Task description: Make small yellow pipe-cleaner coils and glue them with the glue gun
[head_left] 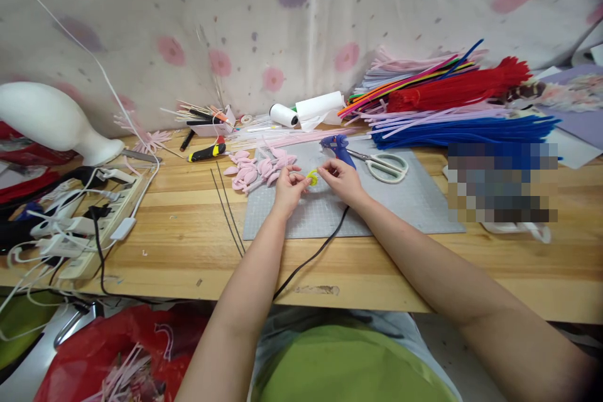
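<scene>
Above the grey cutting mat (396, 213), my left hand (291, 190) pinches a small curled yellow-green pipe cleaner (312, 177). My right hand (342, 179) is at the piece's other side, thumb and fingers pinched together at its edge. Pink petal-like pieces (245, 174) made of fuzzy stems lie in a heap just left of my left hand. Behind my right hand rests a blue glue gun (335, 143), partly hidden, with its black cord (313, 257) running under my right wrist to the table edge. Scissors (389, 166) with pale handles lie right of the glue gun.
Bundles of blue (464, 133) and red pipe cleaners (461, 88) lie at the back right. A loaded power strip (106, 226) and a white foam head (51, 116) stand left. Two dark wires (226, 210) lie beside the mat. A red bag (117, 352) hangs below the table edge.
</scene>
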Available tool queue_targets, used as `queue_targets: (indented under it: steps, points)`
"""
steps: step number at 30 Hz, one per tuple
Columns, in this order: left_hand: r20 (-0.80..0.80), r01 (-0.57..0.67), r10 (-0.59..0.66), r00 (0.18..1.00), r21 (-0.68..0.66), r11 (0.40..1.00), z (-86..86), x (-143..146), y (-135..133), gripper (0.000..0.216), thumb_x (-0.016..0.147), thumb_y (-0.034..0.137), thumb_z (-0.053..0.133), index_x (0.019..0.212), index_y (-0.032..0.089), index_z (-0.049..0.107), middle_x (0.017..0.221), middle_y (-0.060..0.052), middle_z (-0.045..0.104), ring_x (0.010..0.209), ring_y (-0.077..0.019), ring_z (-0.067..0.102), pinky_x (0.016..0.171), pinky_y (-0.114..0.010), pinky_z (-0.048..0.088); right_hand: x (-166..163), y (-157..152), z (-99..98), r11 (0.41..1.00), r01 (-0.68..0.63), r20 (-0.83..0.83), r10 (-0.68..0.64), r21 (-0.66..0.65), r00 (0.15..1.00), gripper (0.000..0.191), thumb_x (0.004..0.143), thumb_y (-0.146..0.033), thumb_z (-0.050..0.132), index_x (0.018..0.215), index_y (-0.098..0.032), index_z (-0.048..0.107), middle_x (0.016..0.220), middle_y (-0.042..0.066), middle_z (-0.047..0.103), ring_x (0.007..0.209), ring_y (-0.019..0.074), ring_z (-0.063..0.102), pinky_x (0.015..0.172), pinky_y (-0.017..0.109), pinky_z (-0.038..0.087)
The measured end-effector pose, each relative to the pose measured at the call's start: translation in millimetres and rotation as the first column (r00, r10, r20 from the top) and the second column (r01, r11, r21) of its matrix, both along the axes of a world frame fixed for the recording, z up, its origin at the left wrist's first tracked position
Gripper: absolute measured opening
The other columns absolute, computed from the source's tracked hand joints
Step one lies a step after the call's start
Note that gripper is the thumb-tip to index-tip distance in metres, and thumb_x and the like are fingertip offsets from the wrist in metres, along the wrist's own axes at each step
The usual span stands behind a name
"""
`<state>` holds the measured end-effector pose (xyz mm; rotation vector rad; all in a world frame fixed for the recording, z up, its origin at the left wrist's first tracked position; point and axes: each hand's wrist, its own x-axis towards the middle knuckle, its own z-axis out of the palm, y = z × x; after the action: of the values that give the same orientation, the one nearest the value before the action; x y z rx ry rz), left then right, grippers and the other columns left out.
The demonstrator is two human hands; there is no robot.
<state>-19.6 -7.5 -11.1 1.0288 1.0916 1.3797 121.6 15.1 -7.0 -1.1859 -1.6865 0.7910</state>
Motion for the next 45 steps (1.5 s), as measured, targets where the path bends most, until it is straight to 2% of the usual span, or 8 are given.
queue_targets:
  steps: [14, 21, 27, 34, 40, 43, 45]
  points:
    - [0.107, -0.144, 0.14, 0.984, 0.028, 0.989, 2.9, 1.2, -0.3, 0.047, 0.051, 0.029, 0.076, 0.085, 0.018, 0.046, 0.056, 0.008, 0.053, 0.046, -0.0052, 0.047, 0.05, -0.02, 0.043, -7.6, -4.2, -0.8, 0.992, -0.094, -0.036, 0.092, -0.089, 0.995, 0.027, 0.073, -0.045, 0.049, 0.065, -0.019, 0.048, 0.063, 0.0, 0.049, 0.061, 0.0121, 0.043, 0.058, 0.026, 0.033]
    - [0.131, -0.174, 0.167, 0.977, 0.041, 0.984, 3.1, 4.9, -2.1, 0.047, 0.054, 0.029, 0.075, 0.096, 0.018, 0.056, 0.06, 0.004, 0.058, 0.049, -0.0055, 0.048, 0.052, -0.021, 0.044, -9.3, -4.4, -0.7, 0.992, -0.123, -0.043, 0.121, -0.038, 0.992, 0.035, 0.074, -0.052, 0.049, 0.064, -0.019, 0.049, 0.063, 0.0, 0.051, 0.061, 0.0117, 0.044, 0.059, 0.026, 0.036]
    - [0.14, -0.201, 0.189, 0.972, 0.07, 0.977, 1.3, 6.1, -1.4, 0.046, 0.054, 0.031, 0.075, 0.095, 0.018, 0.06, 0.064, 0.002, 0.06, 0.054, -0.0074, 0.052, 0.053, -0.021, 0.045, -9.7, -1.0, -6.3, 0.989, -0.143, -0.049, 0.144, 0.027, 0.988, 0.03, 0.074, -0.047, 0.052, 0.067, -0.018, 0.056, 0.068, 0.001, 0.058, 0.064, 0.0126, 0.049, 0.062, 0.026, 0.038]
    - [0.108, -0.197, 0.186, 0.977, 0.106, 0.975, 2.6, 6.4, -2.8, 0.041, 0.055, 0.032, 0.075, 0.09, 0.018, 0.06, 0.067, 0.001, 0.062, 0.052, -0.0066, 0.052, 0.052, -0.02, 0.044, -9.1, 1.6, -12.7, 0.993, -0.102, -0.122, 0.108, 0.055, 0.987, 0.023, 0.072, -0.04, 0.057, 0.072, -0.018, 0.062, 0.073, 0.003, 0.061, 0.065, 0.0127, 0.051, 0.06, 0.026, 0.039]
    - [0.08, -0.203, 0.196, 0.977, 0.083, 0.976, 3.4, 7.1, -3.8, 0.04, 0.055, 0.033, 0.073, 0.088, 0.018, 0.057, 0.073, 0.0, 0.064, 0.056, -0.0083, 0.055, 0.051, -0.02, 0.044, -9.7, 0.0, -11.3, 0.991, -0.083, -0.121, 0.095, 0.102, 0.988, 0.022, 0.074, -0.038, 0.057, 0.069, -0.018, 0.062, 0.069, 0.002, 0.06, 0.063, 0.0121, 0.051, 0.057, 0.025, 0.039]
    - [0.037, -0.166, 0.163, 0.986, 0.097, 0.981, 2.5, 4.1, -1.5, 0.044, 0.056, 0.035, 0.073, 0.092, 0.019, 0.053, 0.082, -0.003, 0.064, 0.063, -0.0104, 0.058, 0.051, -0.021, 0.045, -9.0, -0.2, -11.1, 0.989, -0.076, -0.105, 0.089, 0.13, 0.99, 0.022, 0.074, -0.038, 0.056, 0.069, -0.018, 0.062, 0.07, 0.002, 0.06, 0.063, 0.012, 0.052, 0.056, 0.024, 0.04]
    - [-0.05, -0.159, 0.169, 0.984, 0.16, 0.974, 1.5, 0.0, 0.3, 0.045, 0.057, 0.035, 0.073, 0.093, 0.02, 0.052, 0.091, -0.004, 0.062, 0.069, -0.0113, 0.058, 0.051, -0.021, 0.045, -8.0, -0.3, -11.2, 0.986, -0.07, -0.092, 0.084, 0.149, 0.992, 0.021, 0.075, -0.037, 0.057, 0.069, -0.018, 0.062, 0.069, 0.002, 0.061, 0.063, 0.0119, 0.052, 0.056, 0.024, 0.04]
